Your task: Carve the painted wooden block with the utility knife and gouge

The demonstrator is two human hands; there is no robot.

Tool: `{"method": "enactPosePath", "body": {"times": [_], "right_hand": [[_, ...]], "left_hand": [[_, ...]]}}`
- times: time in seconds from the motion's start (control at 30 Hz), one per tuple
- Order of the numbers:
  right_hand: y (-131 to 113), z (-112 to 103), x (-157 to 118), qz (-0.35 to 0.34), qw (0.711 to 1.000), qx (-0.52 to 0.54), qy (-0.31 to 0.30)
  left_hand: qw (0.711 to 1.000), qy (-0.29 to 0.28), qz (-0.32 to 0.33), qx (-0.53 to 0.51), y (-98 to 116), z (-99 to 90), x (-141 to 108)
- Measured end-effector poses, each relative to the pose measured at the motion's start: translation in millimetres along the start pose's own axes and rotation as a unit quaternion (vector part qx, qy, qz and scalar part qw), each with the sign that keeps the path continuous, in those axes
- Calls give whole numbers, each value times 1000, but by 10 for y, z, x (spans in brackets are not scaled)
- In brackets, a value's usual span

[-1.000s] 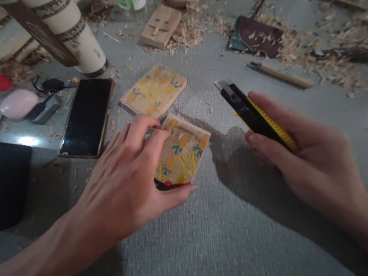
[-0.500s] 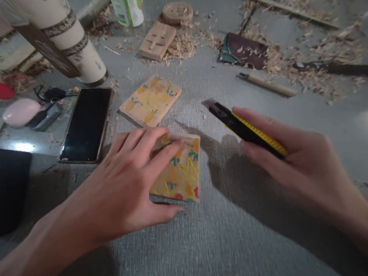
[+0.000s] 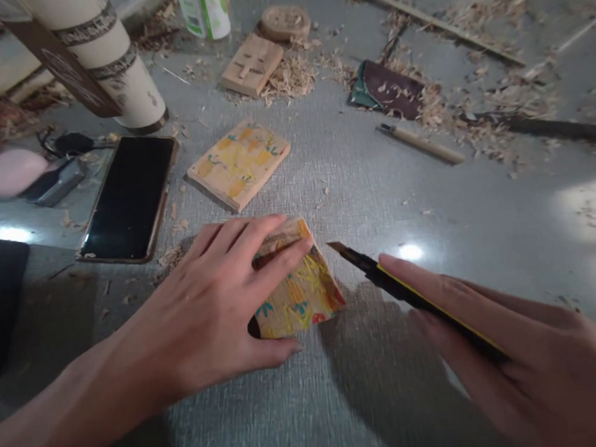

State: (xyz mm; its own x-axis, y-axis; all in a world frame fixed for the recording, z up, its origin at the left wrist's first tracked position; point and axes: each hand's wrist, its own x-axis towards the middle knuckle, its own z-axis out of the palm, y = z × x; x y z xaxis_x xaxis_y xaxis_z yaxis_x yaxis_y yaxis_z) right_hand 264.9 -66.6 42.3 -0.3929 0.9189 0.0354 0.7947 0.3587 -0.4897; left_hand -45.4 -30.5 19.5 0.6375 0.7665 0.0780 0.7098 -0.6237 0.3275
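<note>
My left hand (image 3: 220, 294) grips a small painted wooden block (image 3: 304, 289), its fingers across the top and the thumb by the near edge. Yellow, orange, teal and red marks cover the block, whose left part is hidden under the hand. A black and yellow utility knife (image 3: 415, 296) is held in my right hand (image 3: 510, 343), blade out. The blade tip points left, a short way from the block's right edge. Farther back lies a second painted wooden block (image 3: 242, 162), flat on the grey table (image 3: 244, 425).
A phone (image 3: 130, 197) lies left of the blocks, near a tumbler (image 3: 126, 78). Behind are a carved wooden block (image 3: 252, 65), a round wooden piece (image 3: 286, 23) and wood shavings (image 3: 294, 76). A small carving tool (image 3: 422, 143) and a dark pouch (image 3: 390, 88) lie at right.
The knife has come down and nearer to me, and its blade now points at the held block's right side. The block has turned and tilted a little under my left hand.
</note>
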Motion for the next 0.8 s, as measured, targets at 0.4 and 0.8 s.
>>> {"method": "enactPosePath", "body": {"times": [0.4,0.8], "right_hand": [[-64,14,51,-36,999,2,-31],[-118,35,68,-71,996,-40,-39]], "left_hand": [[1000,12,5,-13,-33,7,-35],[1000,14,4,-4,11,25,-11]]}}
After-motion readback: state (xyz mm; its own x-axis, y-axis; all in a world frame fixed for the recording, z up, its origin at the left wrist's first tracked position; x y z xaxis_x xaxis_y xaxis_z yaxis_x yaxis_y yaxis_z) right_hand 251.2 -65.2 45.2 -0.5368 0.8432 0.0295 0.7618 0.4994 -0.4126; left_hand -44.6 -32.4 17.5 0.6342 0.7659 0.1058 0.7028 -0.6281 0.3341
